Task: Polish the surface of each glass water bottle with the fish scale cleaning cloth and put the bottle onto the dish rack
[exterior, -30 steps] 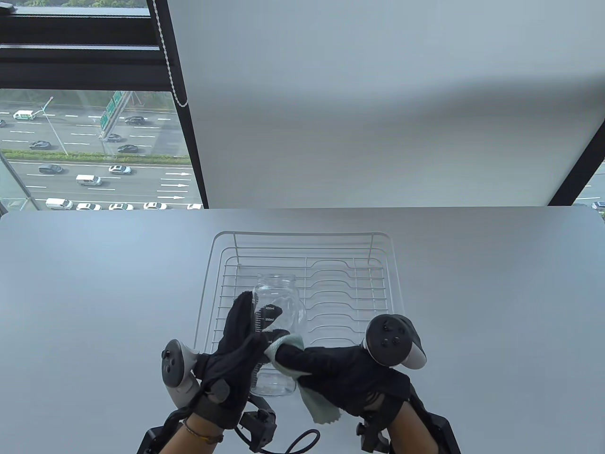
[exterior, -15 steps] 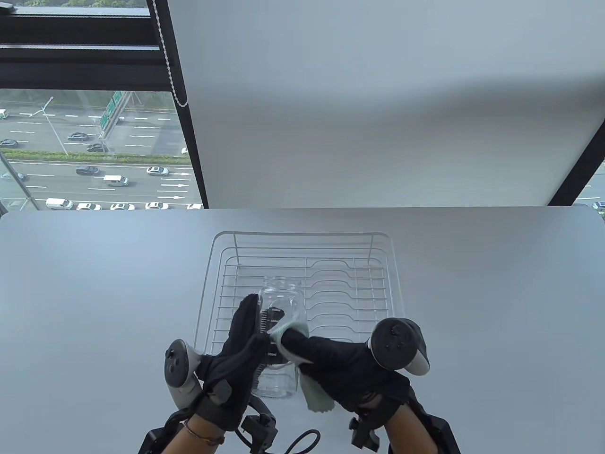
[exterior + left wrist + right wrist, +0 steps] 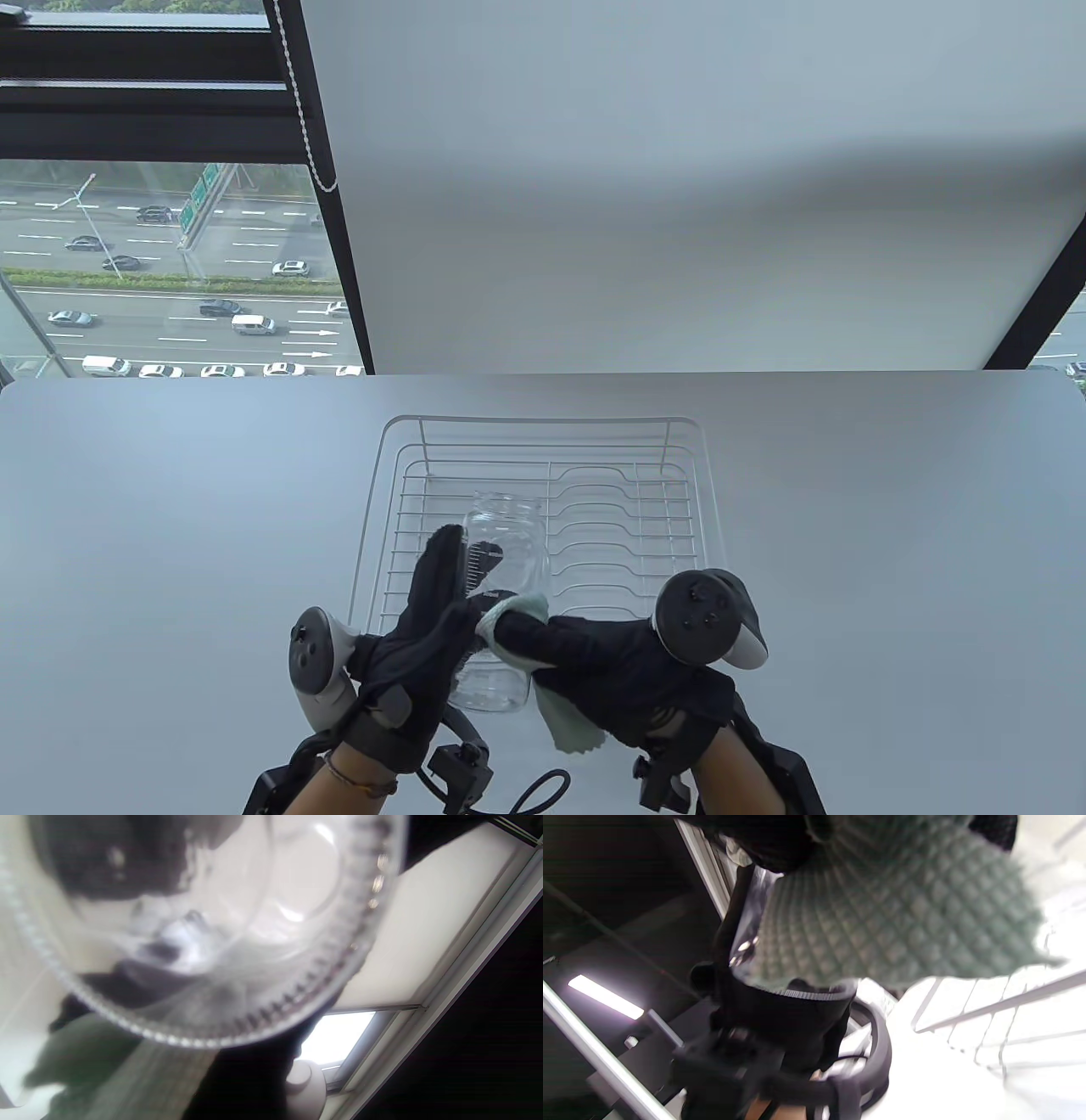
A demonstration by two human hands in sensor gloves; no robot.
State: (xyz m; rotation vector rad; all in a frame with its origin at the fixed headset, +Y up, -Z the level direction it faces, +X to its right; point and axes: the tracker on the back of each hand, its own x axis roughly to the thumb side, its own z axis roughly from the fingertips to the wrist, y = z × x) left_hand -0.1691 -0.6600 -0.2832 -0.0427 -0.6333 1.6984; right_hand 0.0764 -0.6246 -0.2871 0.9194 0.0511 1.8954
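A clear glass bottle (image 3: 509,552) with printed measuring marks is held in the air over the near left part of the white wire dish rack (image 3: 543,509), mouth pointing away. My left hand (image 3: 433,611) grips its left side, fingers curled round the glass. My right hand (image 3: 585,654) holds the pale green fish scale cloth (image 3: 513,607) against the bottle's right side; a loose corner of the cloth hangs down. In the left wrist view the bottle's ribbed base (image 3: 212,942) fills the frame. The right wrist view shows the cloth (image 3: 895,916) close up.
The dish rack holds nothing. It stands in the middle of a grey table (image 3: 170,526). Behind the table are a roller blind (image 3: 679,170) and a window (image 3: 161,255) over a road. A black cable (image 3: 543,785) lies at the near edge.
My right hand slid the cloth up the bottle's side, then back down toward its middle. The bottle shifted slightly right and away. My left hand keeps its grip.
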